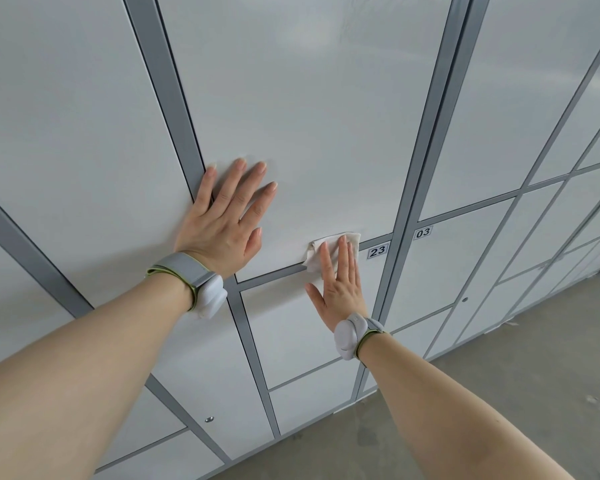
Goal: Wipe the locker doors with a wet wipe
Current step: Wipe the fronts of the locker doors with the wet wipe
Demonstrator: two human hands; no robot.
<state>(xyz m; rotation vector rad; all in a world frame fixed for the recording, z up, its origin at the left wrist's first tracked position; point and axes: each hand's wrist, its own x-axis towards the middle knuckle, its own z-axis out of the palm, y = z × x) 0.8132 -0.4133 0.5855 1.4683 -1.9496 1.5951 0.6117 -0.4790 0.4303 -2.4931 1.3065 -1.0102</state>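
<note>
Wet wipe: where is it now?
Head view, right of centre: the wet wipe is pressed under the right hand at the big locker door's bottom edge, left of label 23.

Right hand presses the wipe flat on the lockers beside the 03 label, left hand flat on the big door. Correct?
No. The wipe sits beside the 23 label; the 03 label is one column over, as the head view shows. Otherwise right: right hand presses the wipe flat, left hand flat on the big door.

A locker room: rows of numbered white locker doors (309,116) in grey frames (labels 23, 03) above concrete floor (499,393).
</note>
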